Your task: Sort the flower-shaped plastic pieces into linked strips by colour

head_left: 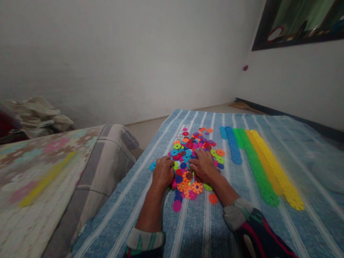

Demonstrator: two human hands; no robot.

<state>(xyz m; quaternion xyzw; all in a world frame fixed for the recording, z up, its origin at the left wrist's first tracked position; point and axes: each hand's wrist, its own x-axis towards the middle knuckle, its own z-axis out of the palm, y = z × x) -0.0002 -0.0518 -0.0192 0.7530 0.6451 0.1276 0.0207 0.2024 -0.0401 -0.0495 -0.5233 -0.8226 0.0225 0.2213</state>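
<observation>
A pile of small flower-shaped plastic discs (187,175) in many colours lies on a blue striped cloth. At the pile's left edge is my left hand (163,172), its fingers curled down among the discs beside a lime green one; whatever they grip is hidden. My right hand (204,165) rests over the right part of the pile, fingers stretched out and somewhat apart, touching discs. To the right, discs of one colour lie overlapped in long rows: a blue row (233,147), a green row (255,166) and yellow rows (278,170).
The striped cloth (129,211) covers the surface under the discs. On the left, across a gap, is a floral-covered surface (67,143) with a blurred yellow strip (48,179). Crumpled fabric (37,113) sits behind it. Clear plastic (322,161) lies at the right.
</observation>
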